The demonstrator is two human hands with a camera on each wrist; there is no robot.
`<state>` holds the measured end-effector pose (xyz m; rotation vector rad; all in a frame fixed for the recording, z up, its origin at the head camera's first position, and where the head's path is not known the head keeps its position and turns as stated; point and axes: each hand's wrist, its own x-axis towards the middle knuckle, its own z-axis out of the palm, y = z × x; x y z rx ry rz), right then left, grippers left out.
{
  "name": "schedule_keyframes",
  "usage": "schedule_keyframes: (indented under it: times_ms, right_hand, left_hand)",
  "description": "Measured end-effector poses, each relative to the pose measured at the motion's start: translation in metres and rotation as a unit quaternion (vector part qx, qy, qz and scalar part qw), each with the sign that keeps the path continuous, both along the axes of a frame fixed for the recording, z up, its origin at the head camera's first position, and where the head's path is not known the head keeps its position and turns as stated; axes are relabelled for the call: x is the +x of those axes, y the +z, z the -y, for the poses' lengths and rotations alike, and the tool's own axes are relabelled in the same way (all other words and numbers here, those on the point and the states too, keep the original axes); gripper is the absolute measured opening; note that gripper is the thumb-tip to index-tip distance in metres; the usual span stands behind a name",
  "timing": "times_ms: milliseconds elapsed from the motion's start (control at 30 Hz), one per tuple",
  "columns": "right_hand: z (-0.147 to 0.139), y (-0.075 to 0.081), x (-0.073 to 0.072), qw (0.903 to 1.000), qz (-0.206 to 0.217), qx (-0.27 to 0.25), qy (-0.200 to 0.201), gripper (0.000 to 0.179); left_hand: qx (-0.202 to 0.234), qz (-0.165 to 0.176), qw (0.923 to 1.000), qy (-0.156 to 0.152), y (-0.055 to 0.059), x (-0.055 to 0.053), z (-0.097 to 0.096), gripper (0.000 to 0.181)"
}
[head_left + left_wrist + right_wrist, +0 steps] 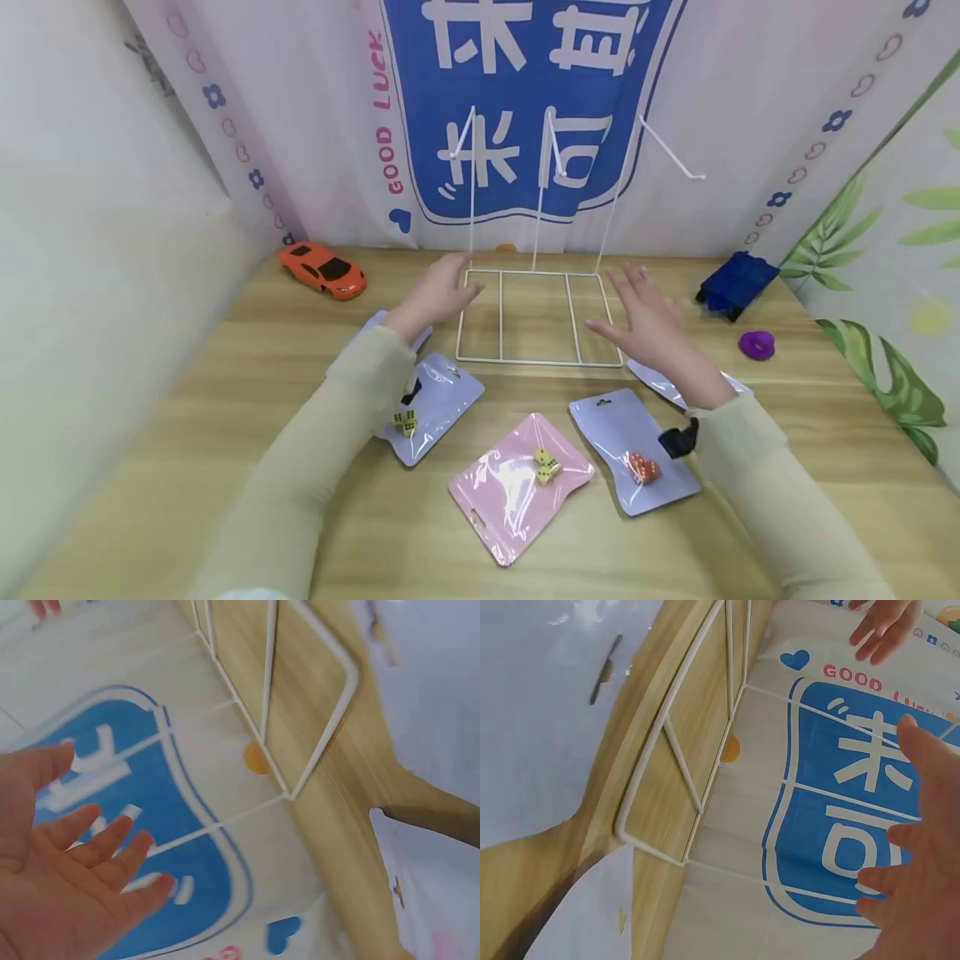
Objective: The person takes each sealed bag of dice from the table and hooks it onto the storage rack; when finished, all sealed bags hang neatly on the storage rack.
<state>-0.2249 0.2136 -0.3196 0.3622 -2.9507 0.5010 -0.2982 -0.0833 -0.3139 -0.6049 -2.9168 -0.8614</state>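
Observation:
A white wire rack [538, 362] stands at the back of the table, with upright rods ending in forward-jutting hooks. My left hand [442, 292] hovers by the left side of its base, fingers extended, holding nothing. On the other side my right hand [645, 321] is raised with spread fingers, also holding nothing. In the wrist views the left hand [82, 877] and the right hand [922, 862] both appear apart from the rack wires. Nearer me lie a pink pouch [487, 479], a lavender pouch [611, 421] on the right and another lavender pouch [450, 396] on the left.
Small dice rest on the pouches: yellow dice [546, 467], red dice [643, 468] and more yellow dice [406, 422]. Further pouches are partly hidden under both arms. An orange toy car [324, 271] sits back left; a blue toy vehicle [737, 285] and purple toy hat [757, 344] sit right.

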Motion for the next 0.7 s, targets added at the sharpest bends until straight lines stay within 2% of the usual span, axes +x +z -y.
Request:
schedule_keyframes:
  times_ms: [67, 133, 200, 267, 367, 500, 600, 700]
  right_hand:
    - [-0.007, -0.002, 0.006, 0.9991, -0.033, -0.027, 0.006, 0.079]
    - [-0.016, -0.004, 0.014, 0.9963, -0.065, -0.054, 0.015, 0.073]
    - [-0.025, -0.005, 0.024, 0.9919, -0.090, -0.085, 0.027, 0.066]
    - [-0.038, -0.005, 0.036, 0.9897, -0.105, -0.094, 0.029, 0.060]
    - [-0.054, -0.005, 0.050, 0.9899, -0.103, -0.095, 0.021, 0.055]
    - [-0.068, -0.008, 0.059, 0.9937, -0.084, -0.074, -0.002, 0.051]
    - [-0.077, -0.012, 0.058, 0.9972, -0.041, -0.061, -0.013, 0.048]
    - [-0.087, -0.017, 0.050, 0.9988, 0.011, -0.043, -0.019, 0.049]
  left_hand:
    - [0.052, 0.009, 0.9985, 0.011, -0.002, -0.022, -0.003, 0.052]
    - [0.090, 0.013, 0.9952, 0.036, -0.004, -0.044, -0.005, 0.048]
    - [0.110, 0.011, 0.9918, 0.065, -0.005, -0.064, -0.007, 0.044]
    - [0.120, 0.011, 0.9885, 0.092, -0.009, -0.078, -0.013, 0.041]
    - [0.123, 0.016, 0.9842, 0.127, -0.015, -0.094, -0.018, 0.038]
    - [0.116, 0.019, 0.9826, 0.144, -0.024, -0.111, -0.022, 0.038]
    - [0.109, 0.014, 0.9836, 0.143, -0.028, -0.122, -0.023, 0.035]
    - [0.100, 0.006, 0.9850, 0.140, -0.028, -0.131, -0.025, 0.031]
